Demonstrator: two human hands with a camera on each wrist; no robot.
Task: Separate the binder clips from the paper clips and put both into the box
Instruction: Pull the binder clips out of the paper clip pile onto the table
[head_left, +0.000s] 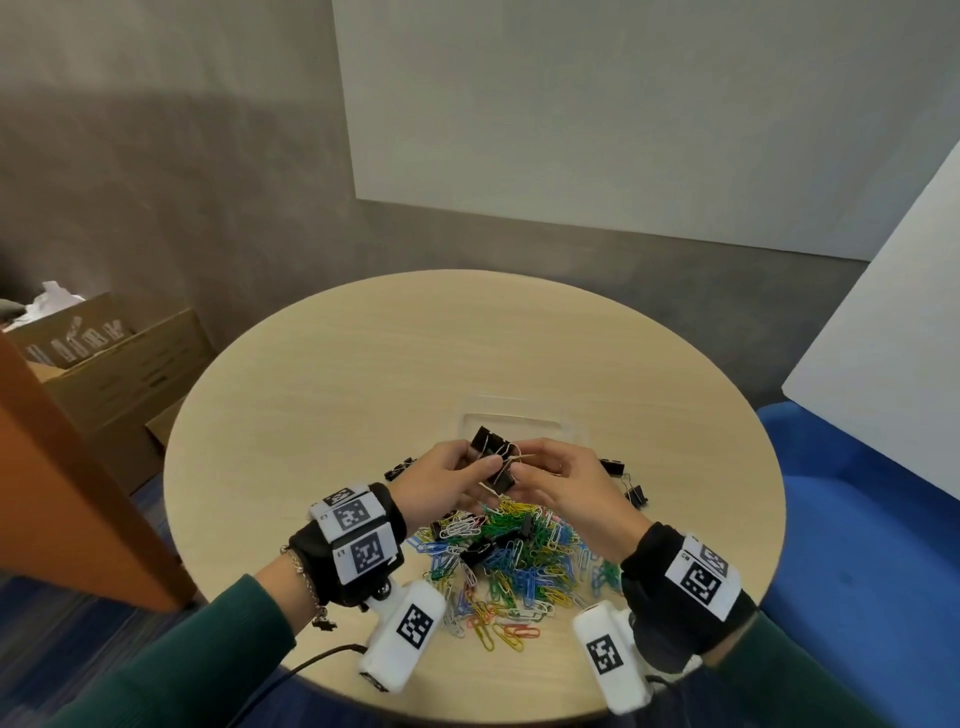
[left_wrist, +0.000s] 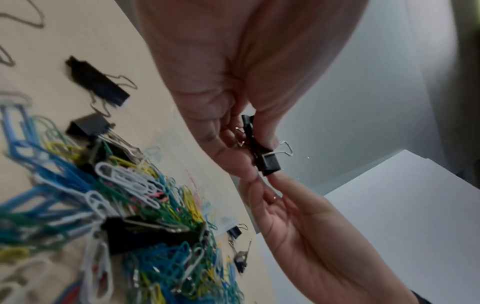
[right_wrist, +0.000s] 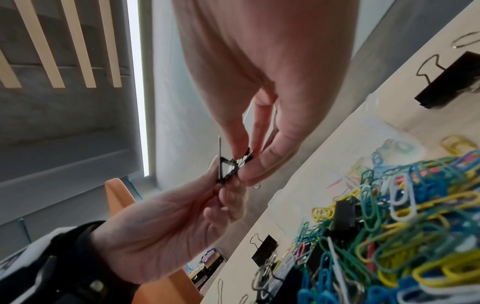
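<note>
Head view shows your left hand (head_left: 441, 480) and right hand (head_left: 558, 480) both pinching the tangled binder clips (head_left: 493, 457) just above the clear box (head_left: 511, 423).

Around my round table, the room's fixtures

I saw a light wooden round table (head_left: 363, 374) on blue patterned carpet (head_left: 78, 639); to my left stood open cardboard boxes (head_left: 124, 374) with crumpled white paper (head_left: 49, 301) in the far one, and an orange panel (head_left: 67, 488) just beside them. A white board (head_left: 623, 114) hung on the grey wall (head_left: 171, 156), another white board (head_left: 893, 364) leaned at right above a blue seat (head_left: 857, 545).
</note>
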